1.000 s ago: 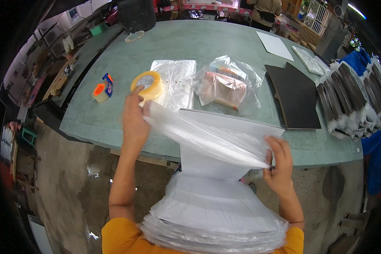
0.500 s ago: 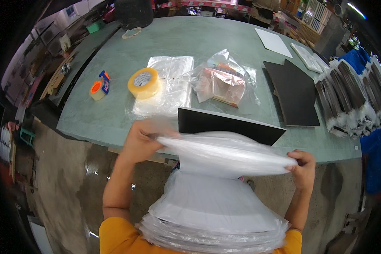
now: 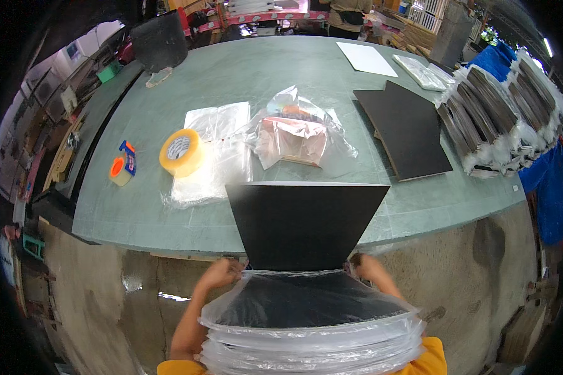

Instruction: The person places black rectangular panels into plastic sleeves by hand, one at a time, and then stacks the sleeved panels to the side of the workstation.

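Observation:
A black flat board (image 3: 306, 225) stands tilted at the table's near edge. Its lower part lies inside a clear plastic bag (image 3: 313, 303), where black shows through the film. The bag is on top of a stack of clear plastic sleeves (image 3: 306, 350) against my body. My left hand (image 3: 224, 272) pinches the left corner of the bag's mouth, beside the board. At the right corner, my right hand (image 3: 366, 267) is closed on the bag's edge, its fingertips partly hidden by the board.
On the green table (image 3: 219, 69) lie a wide tape roll (image 3: 182, 153), plastic sleeves (image 3: 222, 165), a tape dispenser (image 3: 124, 164) and a bagged packet (image 3: 292, 137). Black boards (image 3: 410, 128), a white sheet (image 3: 366, 58) and bundled wrapped boards (image 3: 481, 112) are at the right. Far back, a person (image 3: 349, 15) stands.
The plastic bag that my hands held stretched above the table edge has come down over the black board's lower part. Both hands have moved down and closer together. The view has shifted.

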`<action>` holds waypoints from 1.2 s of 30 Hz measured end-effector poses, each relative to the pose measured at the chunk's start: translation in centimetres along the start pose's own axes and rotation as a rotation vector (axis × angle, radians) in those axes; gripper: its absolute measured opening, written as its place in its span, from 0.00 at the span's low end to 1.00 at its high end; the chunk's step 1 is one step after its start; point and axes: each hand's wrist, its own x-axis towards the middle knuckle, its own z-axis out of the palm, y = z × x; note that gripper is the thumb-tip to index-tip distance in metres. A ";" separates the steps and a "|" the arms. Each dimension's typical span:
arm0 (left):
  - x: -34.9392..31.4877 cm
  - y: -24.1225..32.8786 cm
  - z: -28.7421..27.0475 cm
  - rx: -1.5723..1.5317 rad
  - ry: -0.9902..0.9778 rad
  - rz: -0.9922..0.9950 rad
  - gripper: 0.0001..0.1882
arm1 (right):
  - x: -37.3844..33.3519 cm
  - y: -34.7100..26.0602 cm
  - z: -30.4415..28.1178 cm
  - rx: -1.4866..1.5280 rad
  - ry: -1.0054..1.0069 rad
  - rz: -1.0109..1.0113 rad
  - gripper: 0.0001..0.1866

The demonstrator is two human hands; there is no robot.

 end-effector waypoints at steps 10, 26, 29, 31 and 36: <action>2.5 5.2 6.2 -0.197 -0.643 0.175 0.29 | -2.1 -5.0 -0.1 0.221 -0.852 -0.395 0.26; -1.4 3.9 1.1 -0.043 0.306 0.066 0.11 | 13.5 -15.4 -12.4 -0.553 0.895 -0.811 0.36; -3.3 4.3 -1.5 0.004 0.480 0.054 0.10 | 15.9 -16.5 -12.4 -0.597 1.009 -0.853 0.31; -4.4 4.9 -3.5 0.027 0.583 0.046 0.09 | 17.3 -15.8 -14.3 -0.526 0.717 -0.674 0.23; -5.5 12.7 -9.2 -0.062 1.109 0.284 0.10 | 12.7 -18.8 -21.2 0.038 0.938 -0.797 0.06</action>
